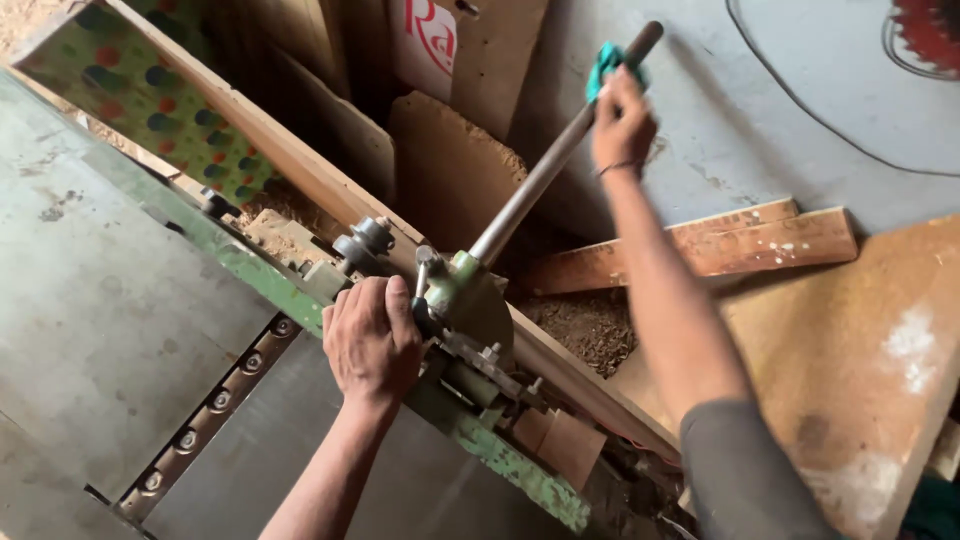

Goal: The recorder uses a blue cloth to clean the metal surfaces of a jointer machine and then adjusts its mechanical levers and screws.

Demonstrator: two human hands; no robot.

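My right hand [622, 122] grips the far end of a long grey metal lever [540, 175], over a teal wrap [606, 62] near its tip. The lever slants down to a green metal bracket [470, 290] on the edge of a woodworking machine. My left hand [370, 340] is closed around the mechanism at the lever's base, beside a metal knob [368, 238]. The machine's grey steel table [90, 290] lies to the left, with a slot showing a row of bolts [215, 400].
A wooden fence board [290, 160] runs diagonally along the machine's far side. Plywood sheets [860, 340], a wooden plank [720, 245] and a pile of sawdust [585, 325] lie on the floor to the right. A dotted panel [130, 90] leans at top left.
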